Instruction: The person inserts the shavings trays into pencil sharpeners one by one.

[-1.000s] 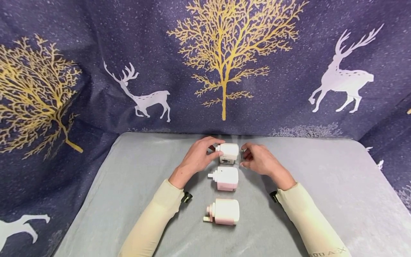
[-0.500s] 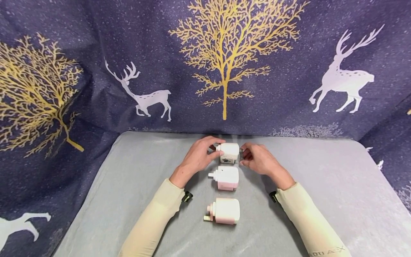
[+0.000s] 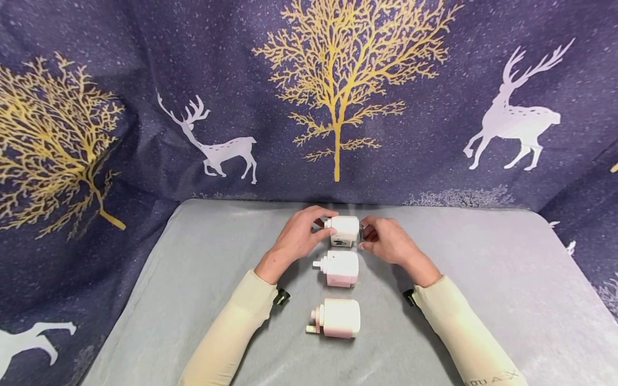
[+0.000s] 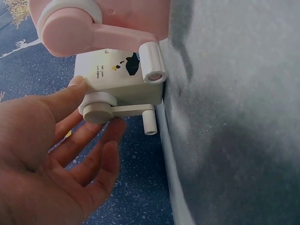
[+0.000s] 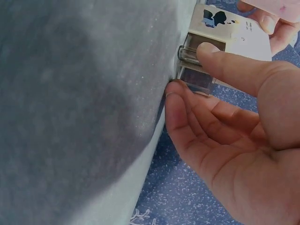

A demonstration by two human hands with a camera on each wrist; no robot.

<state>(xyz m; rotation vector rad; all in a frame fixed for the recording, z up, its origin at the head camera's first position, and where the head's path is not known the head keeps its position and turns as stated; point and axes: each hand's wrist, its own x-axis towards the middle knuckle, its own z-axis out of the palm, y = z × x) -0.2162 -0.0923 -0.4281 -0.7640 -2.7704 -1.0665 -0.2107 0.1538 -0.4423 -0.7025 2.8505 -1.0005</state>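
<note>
A white hand-crank pencil sharpener [image 3: 345,225] with a panda print stands on the table, farthest back of three in a line. My left hand [image 3: 300,234] grips its crank end, thumb on the near side and fingers reaching behind; the crank [image 4: 133,110] points away from the body. At the opposite end, my right hand [image 3: 392,239] pinches the clear shavings drawer [image 5: 199,77] between thumb and fingers. In the right wrist view the drawer sits at the sharpener's end, and my fingers partly hide it. How far it sticks out, I cannot tell.
Two pink-and-white pencil sharpeners, a middle one [image 3: 342,268] and a nearer one [image 3: 340,318], stand between my forearms with cranks facing left. The grey-covered table [image 3: 193,300] meets a dark blue curtain [image 3: 217,53] printed with deer and trees.
My right hand has shifted slightly left, toward the white sharpener, and less of the clear drawer shows between them. My left hand keeps its grip; the pink sharpeners have stayed put.
</note>
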